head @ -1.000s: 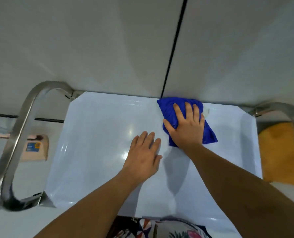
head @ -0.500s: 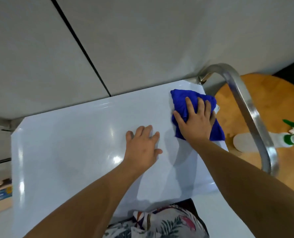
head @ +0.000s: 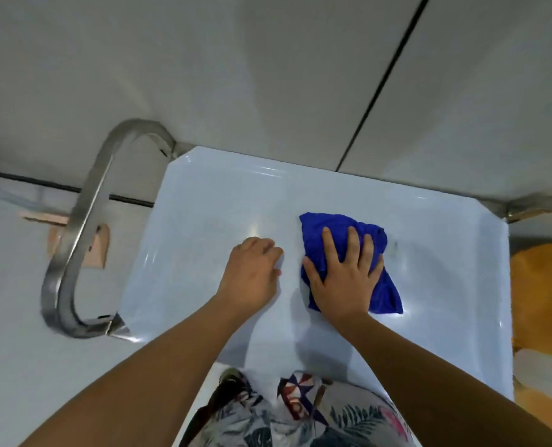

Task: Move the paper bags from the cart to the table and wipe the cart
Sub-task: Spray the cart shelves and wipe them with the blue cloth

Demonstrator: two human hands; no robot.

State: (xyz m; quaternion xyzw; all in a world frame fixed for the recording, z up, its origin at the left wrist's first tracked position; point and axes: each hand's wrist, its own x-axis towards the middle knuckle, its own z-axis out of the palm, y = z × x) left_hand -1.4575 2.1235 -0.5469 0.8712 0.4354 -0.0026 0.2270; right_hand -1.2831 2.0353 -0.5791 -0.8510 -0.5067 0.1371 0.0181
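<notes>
The cart's glossy white top (head: 210,221) fills the middle of the head view, and nothing stands on it apart from a cloth. A crumpled blue cloth (head: 316,233) lies right of the middle. My right hand (head: 345,275) presses flat on the cloth with straight, spread fingers. Just to its left, my left hand (head: 252,275) rests on the bare top, its fingers bent under at the tips and holding nothing. No paper bags are in view.
A curved steel handle (head: 74,253) stands at the cart's left end, and part of another (head: 545,204) shows at the right end. A pale wall with a dark seam rises behind. A brown packet (head: 99,250) lies on the floor left. An orange-yellow surface (head: 542,301) lies right.
My right hand has slid the cloth from the cart's far right corner back toward the middle and nearer to me. My left hand's fingers have curled. The view has swung back left.
</notes>
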